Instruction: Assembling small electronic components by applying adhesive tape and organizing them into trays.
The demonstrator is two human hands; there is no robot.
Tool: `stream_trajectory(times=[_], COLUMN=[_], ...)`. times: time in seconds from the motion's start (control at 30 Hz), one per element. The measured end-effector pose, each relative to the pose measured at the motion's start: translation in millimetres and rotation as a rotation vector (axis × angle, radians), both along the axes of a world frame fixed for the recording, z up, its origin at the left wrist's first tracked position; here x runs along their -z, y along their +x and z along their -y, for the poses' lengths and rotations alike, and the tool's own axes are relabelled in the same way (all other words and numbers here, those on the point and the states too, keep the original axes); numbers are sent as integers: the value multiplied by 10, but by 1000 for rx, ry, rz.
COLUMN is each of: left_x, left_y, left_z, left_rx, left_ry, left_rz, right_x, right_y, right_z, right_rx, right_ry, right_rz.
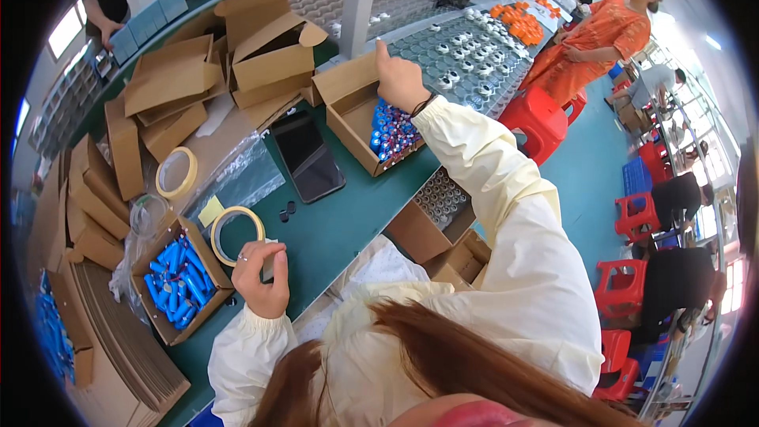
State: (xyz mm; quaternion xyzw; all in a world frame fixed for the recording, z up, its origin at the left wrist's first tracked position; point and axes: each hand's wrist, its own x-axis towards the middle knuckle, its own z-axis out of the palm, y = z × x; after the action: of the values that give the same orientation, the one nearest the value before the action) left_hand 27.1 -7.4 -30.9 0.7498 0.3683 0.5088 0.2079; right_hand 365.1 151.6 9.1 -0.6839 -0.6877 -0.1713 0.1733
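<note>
My left hand [263, 278] is at the table's near edge beside a cream tape roll [237, 236]. Its thumb and forefinger are bent together; whatever is between them is too small to make out. To its left, an open cardboard box [165, 335] holds many blue cylindrical battery cells [180, 277]. My right hand [401, 81] is stretched far forward over another open carton [345, 128]. One finger points out by the carton's raised flap, and the other fingers are mostly hidden. Blue cells with red and white ends [387, 133] lie in that carton, below the hand.
A dark phone [308, 156], a plastic bag [241, 178] and a second tape roll [176, 172] lie on the green table. Folded cardboard boxes [170, 83] pile up at left. A metal post [361, 4] rises behind the carton. Red stools [538, 122] and a person in orange [593, 43] are right.
</note>
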Motion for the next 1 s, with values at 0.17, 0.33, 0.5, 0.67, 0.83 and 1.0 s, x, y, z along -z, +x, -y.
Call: stream_trajectory(times=[0.17, 0.33, 0.5, 0.67, 0.83, 1.0], left_x=[-26, -31, -31, -70, -52, 6], left_y=[29, 37, -9, -96, -71, -62], left_z=[35, 18, -23, -3, -54, -55], left_rx=[10, -2, -50, -61, -34, -155], left_ry=[4, 2, -21, -116, -69, 8], left_rz=[18, 30, 63, 40, 98, 177], right_x=[-27, -267, -504, -414, -202, -200], right_y=[121, 231, -224, -961, -1465, -1769], right_z=[134, 273, 653, 1207, 1278, 1116], right_rx=[7, -71, -393, -820, -1073, -1263], right_ry=[89, 230, 251, -133, -371, -410], right_rz=[-88, -297, -577, -867, -1023, -1037])
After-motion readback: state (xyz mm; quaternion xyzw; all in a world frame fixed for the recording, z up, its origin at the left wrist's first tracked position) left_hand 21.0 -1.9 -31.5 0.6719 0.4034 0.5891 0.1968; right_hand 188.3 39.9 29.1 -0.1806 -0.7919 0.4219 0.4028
